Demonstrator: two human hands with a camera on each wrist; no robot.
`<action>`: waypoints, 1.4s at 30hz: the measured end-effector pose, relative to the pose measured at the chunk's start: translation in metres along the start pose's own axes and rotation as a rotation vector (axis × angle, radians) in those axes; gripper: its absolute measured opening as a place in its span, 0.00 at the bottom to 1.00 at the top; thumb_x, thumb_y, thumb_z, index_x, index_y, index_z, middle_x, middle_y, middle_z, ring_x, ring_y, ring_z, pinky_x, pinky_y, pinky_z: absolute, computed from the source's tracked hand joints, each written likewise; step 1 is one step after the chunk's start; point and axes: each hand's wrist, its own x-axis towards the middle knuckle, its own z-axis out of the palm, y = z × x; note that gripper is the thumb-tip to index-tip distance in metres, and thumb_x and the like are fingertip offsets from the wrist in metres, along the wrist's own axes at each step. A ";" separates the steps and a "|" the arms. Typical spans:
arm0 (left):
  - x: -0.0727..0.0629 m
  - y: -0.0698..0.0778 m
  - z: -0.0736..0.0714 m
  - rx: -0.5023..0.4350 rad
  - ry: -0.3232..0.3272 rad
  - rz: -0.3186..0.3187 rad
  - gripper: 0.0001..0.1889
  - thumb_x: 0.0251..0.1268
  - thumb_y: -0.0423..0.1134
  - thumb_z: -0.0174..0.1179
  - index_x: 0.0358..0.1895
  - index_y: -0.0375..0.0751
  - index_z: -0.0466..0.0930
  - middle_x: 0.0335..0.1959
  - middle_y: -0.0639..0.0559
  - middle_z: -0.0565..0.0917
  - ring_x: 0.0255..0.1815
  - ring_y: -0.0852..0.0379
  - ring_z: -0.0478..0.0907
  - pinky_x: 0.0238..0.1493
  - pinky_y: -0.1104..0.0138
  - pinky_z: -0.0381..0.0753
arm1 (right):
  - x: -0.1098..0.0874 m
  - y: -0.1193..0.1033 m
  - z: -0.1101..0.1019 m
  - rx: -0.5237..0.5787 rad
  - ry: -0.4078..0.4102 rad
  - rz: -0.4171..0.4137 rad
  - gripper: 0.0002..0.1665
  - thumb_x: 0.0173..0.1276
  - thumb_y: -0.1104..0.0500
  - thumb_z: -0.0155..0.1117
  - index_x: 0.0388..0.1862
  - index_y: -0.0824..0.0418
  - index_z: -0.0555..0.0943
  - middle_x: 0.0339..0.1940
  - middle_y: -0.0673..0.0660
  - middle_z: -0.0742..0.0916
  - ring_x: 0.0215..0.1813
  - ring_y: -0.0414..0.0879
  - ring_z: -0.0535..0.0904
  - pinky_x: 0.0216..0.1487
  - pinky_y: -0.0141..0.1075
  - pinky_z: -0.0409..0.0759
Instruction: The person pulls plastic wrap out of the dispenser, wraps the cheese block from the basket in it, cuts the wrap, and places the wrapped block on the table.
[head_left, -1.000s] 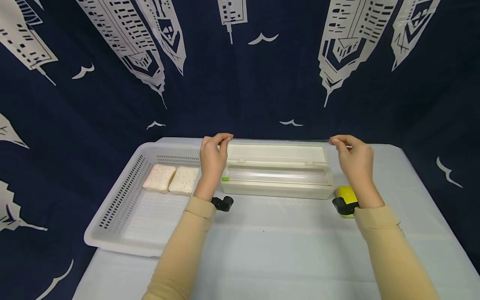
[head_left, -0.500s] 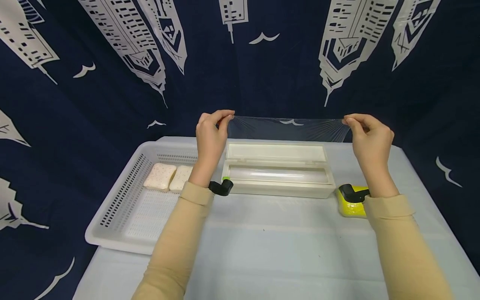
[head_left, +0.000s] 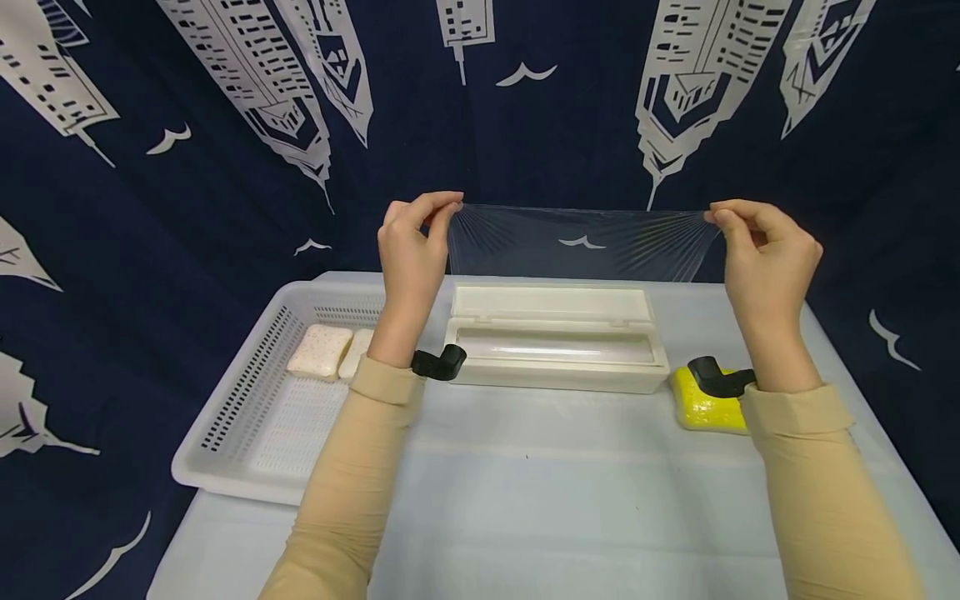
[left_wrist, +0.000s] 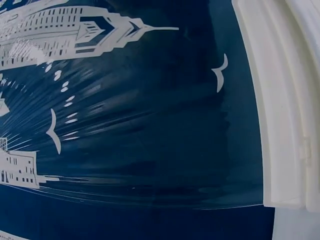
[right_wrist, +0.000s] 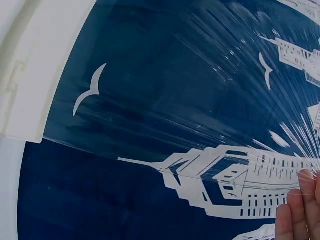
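A clear sheet of plastic wrap [head_left: 585,242] is stretched between both hands, with creases fanning out from each pinched corner. My left hand [head_left: 412,254] pinches its upper left corner between thumb and fingertips. At the upper right corner, my right hand [head_left: 768,258] does the same; its curled fingertips [right_wrist: 297,212] show at the edge of the right wrist view. Below the sheet stands a long white wrap dispenser box [head_left: 555,377], its lid [head_left: 555,302] raised, with a shiny roll [head_left: 555,345] inside. The sheet runs down behind the raised lid.
On the left is a white perforated basket [head_left: 225,417] holding two slices of bread [head_left: 320,352], one partly behind the left wrist. A yellow wrapped block [head_left: 708,408] lies right of the box, below the right wrist. A patterned dark blue cloth [head_left: 525,142] hangs behind the white table [head_left: 570,500].
Both hands have risen and moved farther apart, drawing more plastic wrap up above the box. The right hand has shifted right, uncovering more of the yellow block.
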 end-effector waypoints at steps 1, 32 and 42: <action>-0.001 -0.001 0.000 0.001 0.000 -0.002 0.10 0.68 0.40 0.61 0.44 0.42 0.89 0.35 0.47 0.89 0.35 0.48 0.74 0.39 0.64 0.69 | -0.001 0.000 0.000 -0.004 -0.002 0.002 0.13 0.71 0.55 0.62 0.48 0.59 0.87 0.47 0.51 0.90 0.38 0.20 0.76 0.39 0.20 0.70; -0.162 -0.006 -0.085 -0.157 -0.374 -0.086 0.06 0.58 0.30 0.69 0.38 0.43 0.87 0.31 0.58 0.83 0.33 0.65 0.77 0.33 0.75 0.79 | -0.153 0.018 -0.094 -0.179 -0.493 0.229 0.11 0.67 0.56 0.68 0.43 0.62 0.85 0.30 0.26 0.80 0.32 0.23 0.74 0.30 0.17 0.74; -0.233 -0.029 -0.101 -0.147 -0.617 -0.138 0.11 0.54 0.31 0.71 0.33 0.51 0.79 0.29 0.65 0.80 0.30 0.71 0.74 0.30 0.73 0.78 | -0.197 0.056 -0.110 -0.289 -0.878 0.565 0.23 0.72 0.44 0.60 0.53 0.61 0.81 0.43 0.53 0.88 0.34 0.34 0.76 0.33 0.28 0.76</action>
